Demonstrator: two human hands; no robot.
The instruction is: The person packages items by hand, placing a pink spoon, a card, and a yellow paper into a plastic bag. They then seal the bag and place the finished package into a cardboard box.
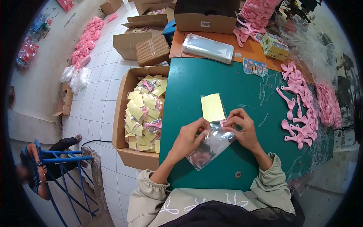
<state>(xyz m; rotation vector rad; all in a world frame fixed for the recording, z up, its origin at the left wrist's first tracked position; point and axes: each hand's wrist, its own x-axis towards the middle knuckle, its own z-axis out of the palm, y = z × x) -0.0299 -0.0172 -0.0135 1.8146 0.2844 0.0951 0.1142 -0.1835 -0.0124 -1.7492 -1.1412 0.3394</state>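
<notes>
A clear plastic bag [211, 147] lies over the green table [196, 83] near its front edge. My left hand [191, 138] pinches the bag's upper left part, its fingers bent. On the other side, my right hand [242, 128] has its thumb and fingers closed at the bag's upper right corner, where a bit of pink shows. A pale yellow card [213, 107] in clear film sticks out above both hands. How the card and the bag join is hidden by the fingers.
Pink spoons [302, 109] spread along the right. At the back lie clear sleeves [208, 47], printed cards [255, 67] and small stacked packs [275, 46]. An open carton [123, 125] of yellow-carded packets stands left of the table. A person [38, 166] sits beyond a blue railing.
</notes>
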